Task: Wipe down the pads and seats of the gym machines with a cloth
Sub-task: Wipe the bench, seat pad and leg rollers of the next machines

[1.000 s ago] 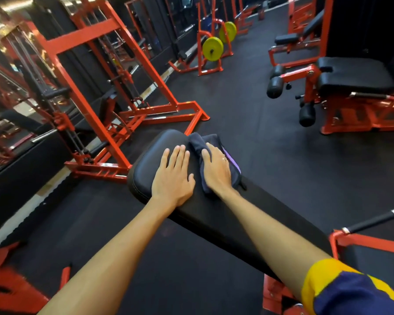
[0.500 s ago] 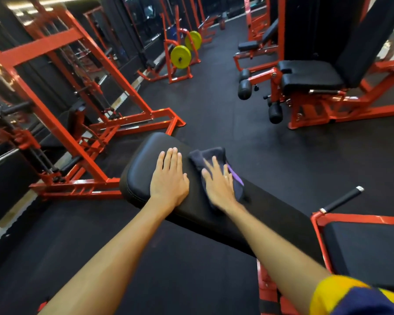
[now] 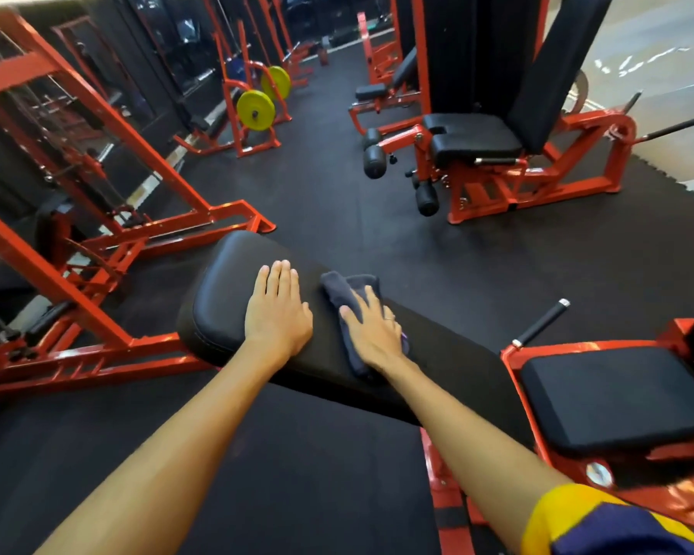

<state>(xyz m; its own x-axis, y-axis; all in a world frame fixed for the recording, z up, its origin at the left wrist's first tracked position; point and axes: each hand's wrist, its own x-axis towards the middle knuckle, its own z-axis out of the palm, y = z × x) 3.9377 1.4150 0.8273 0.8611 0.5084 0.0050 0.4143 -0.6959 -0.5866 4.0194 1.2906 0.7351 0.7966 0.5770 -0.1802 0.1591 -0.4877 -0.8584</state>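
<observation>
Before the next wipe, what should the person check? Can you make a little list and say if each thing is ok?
1. Cloth lies on the long bench pad: ok.
2. Right hand presses flat on the cloth: ok.
3. Left hand rests flat on the pad, beside the cloth and not touching it: ok.
4. Cloth spread out wide: not ok, it looks bunched up.
5. Cloth clean enough to keep wiping: cannot tell.
6. Small seat pad on the right already wiped: cannot tell.
</observation>
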